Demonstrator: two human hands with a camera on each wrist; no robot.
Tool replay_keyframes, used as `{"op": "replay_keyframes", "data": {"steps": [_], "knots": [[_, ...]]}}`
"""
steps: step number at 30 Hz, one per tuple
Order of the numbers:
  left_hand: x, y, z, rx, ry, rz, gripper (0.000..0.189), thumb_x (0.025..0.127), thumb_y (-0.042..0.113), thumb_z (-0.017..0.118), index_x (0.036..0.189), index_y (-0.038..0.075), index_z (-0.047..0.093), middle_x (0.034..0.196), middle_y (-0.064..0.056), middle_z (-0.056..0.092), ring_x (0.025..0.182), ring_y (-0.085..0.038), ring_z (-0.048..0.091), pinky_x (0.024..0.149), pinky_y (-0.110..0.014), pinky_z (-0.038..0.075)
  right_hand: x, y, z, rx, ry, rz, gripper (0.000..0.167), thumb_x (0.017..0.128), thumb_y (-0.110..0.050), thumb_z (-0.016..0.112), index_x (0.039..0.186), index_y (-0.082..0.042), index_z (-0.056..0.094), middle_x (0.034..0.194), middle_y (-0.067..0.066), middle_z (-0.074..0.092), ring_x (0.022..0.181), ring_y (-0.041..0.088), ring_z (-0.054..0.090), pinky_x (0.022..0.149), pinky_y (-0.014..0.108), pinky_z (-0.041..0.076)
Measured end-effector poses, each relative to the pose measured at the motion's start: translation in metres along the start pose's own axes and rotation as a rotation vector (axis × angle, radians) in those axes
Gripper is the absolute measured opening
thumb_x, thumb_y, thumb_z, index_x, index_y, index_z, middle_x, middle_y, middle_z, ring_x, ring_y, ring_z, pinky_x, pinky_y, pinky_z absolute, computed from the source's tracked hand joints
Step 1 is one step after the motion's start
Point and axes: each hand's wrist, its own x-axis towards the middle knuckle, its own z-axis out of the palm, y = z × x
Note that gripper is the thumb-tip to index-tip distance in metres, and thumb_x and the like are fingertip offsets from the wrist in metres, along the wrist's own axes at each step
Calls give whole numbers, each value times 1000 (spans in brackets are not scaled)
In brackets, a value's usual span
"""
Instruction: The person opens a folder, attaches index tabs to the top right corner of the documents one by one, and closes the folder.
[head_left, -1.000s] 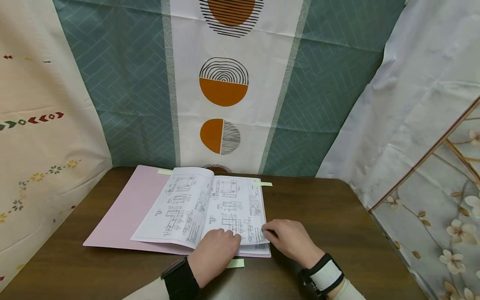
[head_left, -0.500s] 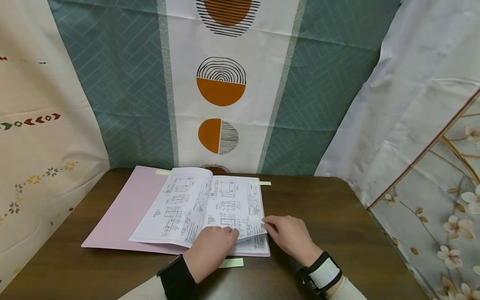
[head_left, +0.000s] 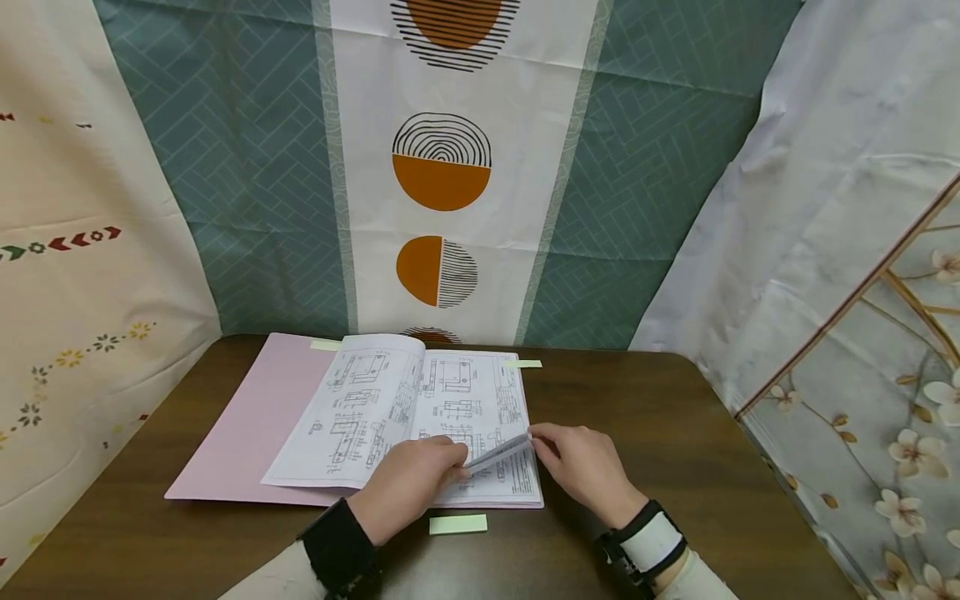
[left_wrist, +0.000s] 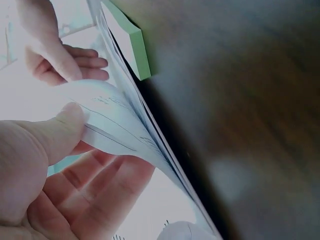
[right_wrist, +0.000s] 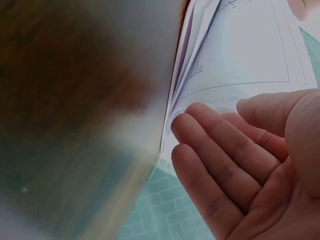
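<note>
Head view: left grip (head_left: 405,485), right grip (head_left: 583,468) pinching page (head_left: 498,452); left wrist bares left palm (left_wrist: 50,215).

Your head camera looks forward and down over the table (head_left: 622,396); your wrist cameras look closely past your left hand (head_left: 408,483) and right hand (head_left: 581,467), all sharing the page (left_wrist: 117,125).

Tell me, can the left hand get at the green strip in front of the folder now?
Probably yes: the green strip lies uncovered on the table, near the left hand. That hand grips a lifted page, though, so it would likely have to let go first.
</note>
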Motion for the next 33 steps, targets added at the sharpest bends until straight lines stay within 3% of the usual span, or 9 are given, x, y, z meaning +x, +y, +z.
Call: {"op": "replay_keyframes", "data": {"steps": [8, 13, 17, 21, 25, 33], "knots": [[-3, -3, -3, -41, -12, -21, 24, 99, 27, 84, 87, 23, 64, 79, 14, 53, 66, -6, 46, 60, -26, 40, 1, 1, 0, 11, -11, 9, 29, 103, -24, 81, 130, -16, 82, 96, -6, 80, 62, 8, 51, 55, 29, 39], [-6, -2, -2, 3, 10, -10, 21, 98, 22, 86, 89, 19, 68, 82, 10, 60, 66, -6, 47, 60, -26, 43, 0, 1, 1, 21, -10, 5, 25, 102, -23, 82, 125, -16, 84, 96, -5, 80, 62, 8, 51, 55, 29, 39], [-6, 1, 0, 88, 75, 3, 22, 100, 14, 82, 87, 16, 65, 77, 8, 58, 60, -5, 44, 54, -24, 40, -1, 0, 2, 35, -16, -16, 21, 100, -22, 84, 120, -15, 85, 101, -3, 81, 67, 8, 55, 59, 29, 45], [-6, 5, -1, 146, 137, 8, 21, 96, 8, 76, 87, 15, 59, 71, 9, 50, 57, -5, 39, 50, -23, 35, -1, -1, 2, 28, -37, -71, 20, 98, -22, 86, 118, -16, 86, 110, -2, 82, 82, 11, 68, 75, 35, 58], [-8, 7, -3, 191, 178, 15, 17, 92, 7, 75, 91, 14, 60, 77, 7, 55, 63, -8, 45, 53, -24, 40, -1, -1, 1, 34, -76, -146, 22, 97, -21, 87, 119, -16, 85, 115, -1, 81, 97, 17, 75, 87, 44, 63], [-16, 4, -12, 218, 269, 40, 14, 91, 7, 70, 93, 13, 58, 93, 3, 60, 75, -12, 50, 59, -24, 46, -4, 0, -3, 18, -180, -251, 25, 97, -20, 87, 121, -13, 83, 115, -1, 80, 95, 16, 72, 88, 44, 62]]}}
